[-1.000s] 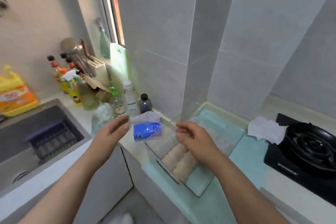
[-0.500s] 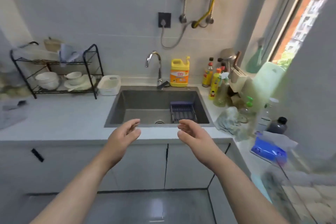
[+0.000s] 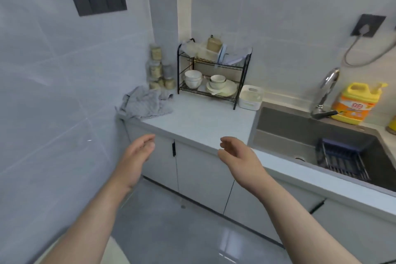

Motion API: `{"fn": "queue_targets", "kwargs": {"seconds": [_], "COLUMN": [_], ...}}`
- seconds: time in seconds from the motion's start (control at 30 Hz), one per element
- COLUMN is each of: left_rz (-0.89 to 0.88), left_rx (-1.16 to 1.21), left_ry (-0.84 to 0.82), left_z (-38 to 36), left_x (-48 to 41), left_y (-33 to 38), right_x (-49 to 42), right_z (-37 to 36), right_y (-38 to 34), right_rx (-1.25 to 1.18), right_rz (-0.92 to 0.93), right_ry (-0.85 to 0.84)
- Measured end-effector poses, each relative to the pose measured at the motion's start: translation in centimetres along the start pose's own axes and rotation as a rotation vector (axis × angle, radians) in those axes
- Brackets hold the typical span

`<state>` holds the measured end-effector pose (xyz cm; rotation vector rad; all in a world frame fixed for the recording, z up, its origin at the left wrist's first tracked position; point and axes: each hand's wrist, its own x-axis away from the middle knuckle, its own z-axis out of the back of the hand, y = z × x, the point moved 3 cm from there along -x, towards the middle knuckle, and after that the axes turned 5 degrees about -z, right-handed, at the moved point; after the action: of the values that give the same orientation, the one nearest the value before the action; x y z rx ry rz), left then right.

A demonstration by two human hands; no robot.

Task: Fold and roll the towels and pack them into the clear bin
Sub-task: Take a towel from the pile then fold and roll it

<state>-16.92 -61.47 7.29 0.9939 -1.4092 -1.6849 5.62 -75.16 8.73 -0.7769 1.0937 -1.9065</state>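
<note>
Gray towel (image 3: 145,103) is sitting crumpled in the far left corner of the counter (image 3: 203,122), bunched right up against a stack of jars (image 3: 156,69), with a bit of it drooping over the left edge. The clear bin isn't anywhere in this view.

Both hands are empty. The left hand (image 3: 137,156) and right hand (image 3: 237,154) float in front of the counter's front edge, palms facing each other, fingers loosely curved and holding nothing.

What I'd worry about: yanking the towel could catch those jars, and stacked like that they look easy to topple. The overhanging bit could also slide the whole thing off onto the floor (image 3: 182,231) if only one corner gets grabbed. And the bin being out of sight means a rolled towel has to be carried, so it could come unrolled on the way.

Room-wise it's a small kitchen with pale tiled walls and white cabinet doors (image 3: 201,171). A black dish rack (image 3: 178,75) with bowls stands at the back edge, and to the right there's a dark sink (image 3: 289,126) with a yellow detergent bottle (image 3: 355,103) behind it. There's a decent bare patch of counter between the rack and the front edge for folding.
</note>
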Motion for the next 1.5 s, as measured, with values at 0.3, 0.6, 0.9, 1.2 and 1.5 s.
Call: {"fn": "queue_targets", "kwargs": {"seconds": [0.3, 0.6, 0.9, 1.2, 1.5], "left_rz": [0.061, 0.152, 0.298, 0.280, 0.290], "left_rx": [-0.088, -0.117, -0.192, -0.633, -1.104], "left_ry": [0.073, 0.088, 0.136, -0.141, -0.432], "left_z": [6.3, 7.3, 11.8, 14.8, 15.3], "left_x": [-9.2, -26.5, -40.3, -57.4, -66.8], "left_y": [-4.4, -9.2, -13.9, -23.0, -27.9], "right_x": [-11.5, -32.0, -46.9, -62.4, -72.0], "right_z": [-6.5, -10.0, -15.3, -23.2, -29.6], "right_y": [-2.8, -3.5, -6.0, -4.7, -1.9], "right_rx": [-0.017, -0.069, 0.001, 0.185, 0.663], "right_rz": [0.003, -0.054, -0.124, -0.281, -0.342], "right_ry": [-0.084, -0.142, -0.260, -0.227, -0.281]}}
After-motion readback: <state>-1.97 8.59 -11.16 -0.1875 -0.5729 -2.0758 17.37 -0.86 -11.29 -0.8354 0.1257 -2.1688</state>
